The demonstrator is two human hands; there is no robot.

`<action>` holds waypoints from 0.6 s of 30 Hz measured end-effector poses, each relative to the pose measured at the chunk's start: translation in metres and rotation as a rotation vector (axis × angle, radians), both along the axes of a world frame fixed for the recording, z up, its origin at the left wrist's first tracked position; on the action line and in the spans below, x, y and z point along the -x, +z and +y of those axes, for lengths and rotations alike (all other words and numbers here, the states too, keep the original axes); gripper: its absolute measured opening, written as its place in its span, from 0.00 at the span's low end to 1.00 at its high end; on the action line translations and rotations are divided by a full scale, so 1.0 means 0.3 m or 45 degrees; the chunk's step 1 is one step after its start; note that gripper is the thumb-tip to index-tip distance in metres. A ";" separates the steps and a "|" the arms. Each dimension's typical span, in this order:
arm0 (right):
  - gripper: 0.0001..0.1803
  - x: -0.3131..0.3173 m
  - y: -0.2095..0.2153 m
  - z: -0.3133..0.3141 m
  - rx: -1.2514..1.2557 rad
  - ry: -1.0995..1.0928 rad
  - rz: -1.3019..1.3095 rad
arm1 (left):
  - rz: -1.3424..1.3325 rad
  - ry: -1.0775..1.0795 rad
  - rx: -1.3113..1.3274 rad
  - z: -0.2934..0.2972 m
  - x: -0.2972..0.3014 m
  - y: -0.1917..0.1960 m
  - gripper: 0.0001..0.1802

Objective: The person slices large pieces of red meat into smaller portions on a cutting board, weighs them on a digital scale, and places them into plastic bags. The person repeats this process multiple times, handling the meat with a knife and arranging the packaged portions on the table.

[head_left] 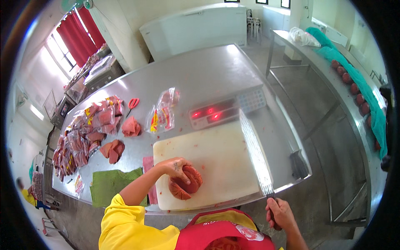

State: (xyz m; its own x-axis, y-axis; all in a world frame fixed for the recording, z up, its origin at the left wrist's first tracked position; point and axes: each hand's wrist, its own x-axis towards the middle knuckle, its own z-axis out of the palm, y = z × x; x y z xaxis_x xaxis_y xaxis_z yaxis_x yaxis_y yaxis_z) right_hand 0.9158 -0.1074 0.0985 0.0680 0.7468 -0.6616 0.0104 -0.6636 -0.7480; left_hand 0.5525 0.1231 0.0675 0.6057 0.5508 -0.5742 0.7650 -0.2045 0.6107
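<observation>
My left hand (176, 167) is closed around a round reddish-brown chunk of processed meat (179, 191), with the thumb over its top. The chunk rests near the front left of a white cutting board (221, 152); the far fingers are hidden behind it. In my right hand (282, 213), off the table's front edge, is the handle of a long knife (255, 156). Its wide blade points away from me above the board's right side, apart from the meat. Small meat crumbs dot the board.
Left of the board lie meat slices (112, 151), a folded slice pile (131, 126), packed meat bags (79, 141), red-handled scissors (133, 104) and a green cloth (112, 185). Behind it are a plastic bag (164, 110) and a digital scale (212, 114). Another metal table (329, 75) stands right.
</observation>
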 end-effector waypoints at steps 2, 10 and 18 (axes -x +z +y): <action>0.21 -0.021 -0.023 -0.035 -0.046 -0.087 0.022 | -0.033 0.001 0.023 0.037 -0.015 0.011 0.26; 0.21 -0.055 -0.047 -0.036 -0.102 -0.162 0.087 | -0.991 0.652 -0.430 0.555 -0.040 0.062 0.25; 0.22 -0.020 -0.080 -0.058 -0.080 0.080 -0.244 | -0.981 1.208 -0.381 0.324 -0.014 0.195 0.16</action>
State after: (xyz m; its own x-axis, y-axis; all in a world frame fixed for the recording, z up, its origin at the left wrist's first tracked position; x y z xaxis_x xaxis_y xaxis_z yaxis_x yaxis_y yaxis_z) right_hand 0.9216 -0.1247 0.0745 0.1402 0.7929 -0.5930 0.1961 -0.6092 -0.7684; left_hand 0.5567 0.2203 0.1259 0.0222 0.9994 -0.0261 0.1523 0.0224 0.9881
